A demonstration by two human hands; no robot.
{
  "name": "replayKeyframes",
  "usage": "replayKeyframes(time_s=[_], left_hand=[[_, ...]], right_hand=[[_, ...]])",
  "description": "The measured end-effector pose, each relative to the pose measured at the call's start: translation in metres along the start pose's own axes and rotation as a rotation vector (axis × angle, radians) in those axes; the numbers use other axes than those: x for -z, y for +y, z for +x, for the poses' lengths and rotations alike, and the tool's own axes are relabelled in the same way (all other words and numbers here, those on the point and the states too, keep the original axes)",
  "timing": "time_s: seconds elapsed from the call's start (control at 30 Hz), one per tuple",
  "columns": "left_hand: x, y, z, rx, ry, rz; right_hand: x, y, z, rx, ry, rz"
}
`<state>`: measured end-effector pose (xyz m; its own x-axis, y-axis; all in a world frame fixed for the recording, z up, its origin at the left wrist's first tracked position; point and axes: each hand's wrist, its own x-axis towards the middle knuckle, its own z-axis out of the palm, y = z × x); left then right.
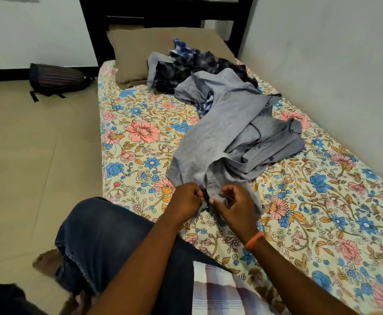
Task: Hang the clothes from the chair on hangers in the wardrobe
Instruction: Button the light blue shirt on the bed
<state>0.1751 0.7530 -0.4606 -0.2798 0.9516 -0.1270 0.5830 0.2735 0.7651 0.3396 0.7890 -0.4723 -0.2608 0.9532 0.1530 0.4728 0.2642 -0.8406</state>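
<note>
A grey button-up shirt [229, 133] lies stretched along the flowered bed sheet [140, 137], its near hem pulled toward me. My left hand [186, 198] and my right hand [233, 203] both pinch that near edge, close together, fingers curled on the cloth. Behind the grey shirt a heap of dark patterned and blue checked clothes [190, 64] lies against the brown pillow [140, 48]. No hanger or wardrobe is in view.
The bed runs along the white wall on the right, with a dark headboard [163, 12] at the far end. A dark backpack [56, 79] lies on the tiled floor at the left. My knee in blue jeans [104, 237] is at the bed's near edge.
</note>
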Motion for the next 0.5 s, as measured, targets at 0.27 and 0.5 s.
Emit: replayKeyframes(time_s=[0.27,0.5], left_hand=[[-0.007,0.007,0.009,-0.031,0.129,0.003],[-0.014,0.026,0.004,-0.059,0.229,-0.183]], right_hand=[[-0.005,-0.005,0.022,0.200,-0.013,-0.326],[0.034,0.007,0.044,-0.638,-0.174,0.812]])
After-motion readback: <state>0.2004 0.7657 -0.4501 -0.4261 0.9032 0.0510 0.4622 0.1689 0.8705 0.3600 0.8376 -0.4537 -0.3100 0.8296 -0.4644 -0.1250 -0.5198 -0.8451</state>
